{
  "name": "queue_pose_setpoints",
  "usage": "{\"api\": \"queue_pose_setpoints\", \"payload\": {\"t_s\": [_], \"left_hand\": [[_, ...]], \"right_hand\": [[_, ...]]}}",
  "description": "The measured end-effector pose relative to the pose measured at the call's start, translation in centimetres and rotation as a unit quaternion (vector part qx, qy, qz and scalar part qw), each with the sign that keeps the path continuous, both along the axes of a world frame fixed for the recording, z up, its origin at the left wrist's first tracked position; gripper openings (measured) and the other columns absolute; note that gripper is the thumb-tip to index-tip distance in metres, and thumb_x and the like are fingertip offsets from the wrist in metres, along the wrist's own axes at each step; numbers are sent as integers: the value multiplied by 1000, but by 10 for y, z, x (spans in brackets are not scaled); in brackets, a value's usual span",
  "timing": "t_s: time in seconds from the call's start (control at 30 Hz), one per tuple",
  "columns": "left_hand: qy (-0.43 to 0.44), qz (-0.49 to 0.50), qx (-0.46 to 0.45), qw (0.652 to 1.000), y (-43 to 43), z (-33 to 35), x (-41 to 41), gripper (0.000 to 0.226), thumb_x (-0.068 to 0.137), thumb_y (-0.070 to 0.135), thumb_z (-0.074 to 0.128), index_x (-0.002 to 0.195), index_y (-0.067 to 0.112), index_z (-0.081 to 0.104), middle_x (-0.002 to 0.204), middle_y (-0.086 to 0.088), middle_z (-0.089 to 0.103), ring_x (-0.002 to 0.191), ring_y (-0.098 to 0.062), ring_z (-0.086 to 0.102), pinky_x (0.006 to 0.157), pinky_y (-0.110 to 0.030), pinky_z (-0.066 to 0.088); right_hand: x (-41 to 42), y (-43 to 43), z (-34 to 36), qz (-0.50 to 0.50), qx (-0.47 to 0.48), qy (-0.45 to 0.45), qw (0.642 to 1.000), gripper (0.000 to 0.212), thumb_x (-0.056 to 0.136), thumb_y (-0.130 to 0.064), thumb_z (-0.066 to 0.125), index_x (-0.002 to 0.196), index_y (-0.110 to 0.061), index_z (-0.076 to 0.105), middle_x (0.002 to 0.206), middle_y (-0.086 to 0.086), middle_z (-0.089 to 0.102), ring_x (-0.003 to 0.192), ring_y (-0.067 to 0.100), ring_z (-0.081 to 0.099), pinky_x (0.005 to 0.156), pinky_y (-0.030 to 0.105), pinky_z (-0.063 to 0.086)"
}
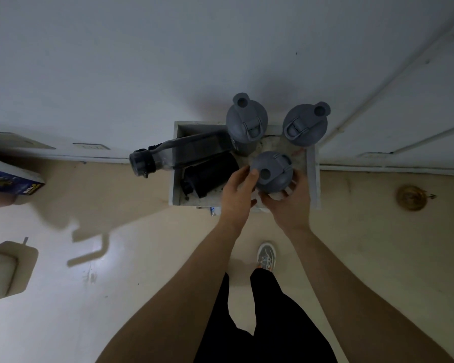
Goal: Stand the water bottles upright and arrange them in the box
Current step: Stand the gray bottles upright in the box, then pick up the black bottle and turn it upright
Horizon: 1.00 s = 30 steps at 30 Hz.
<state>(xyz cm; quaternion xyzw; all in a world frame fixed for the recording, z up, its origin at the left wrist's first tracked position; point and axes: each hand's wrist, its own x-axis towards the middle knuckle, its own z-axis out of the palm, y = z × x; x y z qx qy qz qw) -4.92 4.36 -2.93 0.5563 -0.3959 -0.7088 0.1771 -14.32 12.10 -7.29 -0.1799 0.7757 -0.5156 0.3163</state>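
A pale open box [314, 179] sits on the floor against the wall. Two grey-lidded bottles stand upright at its back: one at back centre [247, 121], one at back right [305, 125]. A third grey-lidded bottle [273, 171] stands upright at the front right, held between my left hand [237, 195] and my right hand [288, 205]. A dark translucent bottle [184, 153] lies on its side across the box's left rim, cap pointing left. Below it a black bottle [210, 174] lies tilted inside the box.
A white wall rises behind the box, with a pipe [378, 93] running up to the right. A blue carton [11, 179] lies at far left, a pale container [5, 271] lower left, a round floor drain [410, 197] at right. My shoe [266, 255] stands below the box.
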Motion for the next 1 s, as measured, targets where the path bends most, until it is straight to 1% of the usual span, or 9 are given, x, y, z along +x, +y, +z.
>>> {"api": "queue_pose_setpoints", "payload": {"t_s": [0.2, 0.27, 0.33, 0.43, 0.5, 0.57, 0.7, 0.83, 1.0], "left_hand": [[-21, 11, 63, 998, -8, 8, 9, 38, 98, 44, 49, 125, 20, 61, 118, -6, 68, 107, -24, 66, 90, -41, 54], [-44, 13, 58, 997, -12, 4, 20, 33, 98, 41, 48, 120, 20, 62, 115, -4, 68, 103, -23, 65, 88, -41, 53], [-98, 7, 24, 995, -17, -5, 39, 20, 96, 31, 53, 109, 21, 64, 110, -7, 68, 95, -24, 65, 84, -40, 52], [-185, 80, 51, 978, -23, -21, 77, 14, 93, 28, 54, 92, 17, 62, 94, -10, 66, 87, -27, 61, 81, -40, 51], [-200, 150, 103, 963, -29, -24, 97, 24, 94, 34, 50, 102, 13, 58, 96, -10, 62, 89, -28, 63, 80, -41, 52], [-159, 200, 187, 949, -45, -56, 130, 36, 95, 41, 45, 116, 14, 54, 108, -10, 62, 96, -28, 66, 84, -44, 57], [-60, 233, 219, 946, -51, -50, 113, 32, 100, 39, 43, 121, 19, 56, 120, -6, 63, 109, -28, 64, 100, -47, 51], [-20, 260, 212, 942, -60, -41, 97, 30, 99, 33, 47, 126, 21, 56, 129, -4, 61, 115, -28, 62, 102, -49, 50], [3, 283, 218, 934, -58, -43, 100, 22, 97, 28, 52, 115, 18, 60, 129, -7, 60, 118, -26, 59, 99, -42, 50]], "right_hand": [[7, 7, -15, 51, 117, 14, 992, 76, 67, -37, 83, 130, -16, 46, 125, 6, 58, 111, 21, 63, 90, 43, 57], [17, 16, -13, 47, 198, 29, 979, 63, 78, -32, 77, 129, -10, 47, 124, 11, 55, 110, 28, 59, 90, 42, 53], [31, 21, -13, 99, 260, 38, 960, 40, 87, -26, 68, 121, -9, 56, 118, 10, 60, 102, 26, 61, 82, 32, 46], [66, 9, -7, 245, 243, 68, 936, 27, 88, -24, 63, 115, -18, 63, 115, 2, 62, 98, 19, 62, 81, 29, 47], [86, -11, -5, 305, 196, 153, 919, 35, 86, -23, 65, 121, -19, 61, 123, 0, 56, 109, 20, 58, 89, 31, 49], [125, -56, -23, 355, 179, 279, 874, 51, 82, -25, 70, 131, -18, 54, 132, 3, 51, 120, 23, 51, 95, 35, 48], [116, -98, -22, 378, 210, 444, 785, 74, 73, -25, 78, 138, -16, 46, 143, 9, 47, 129, 32, 45, 101, 44, 45], [101, -107, -23, 408, 247, 489, 730, 91, 63, -23, 84, 142, -17, 39, 143, 9, 44, 122, 33, 47, 97, 46, 45], [97, -108, -23, 355, 273, 526, 724, 86, 63, -22, 84, 138, -16, 42, 131, 15, 47, 107, 33, 51, 84, 42, 47]]}}
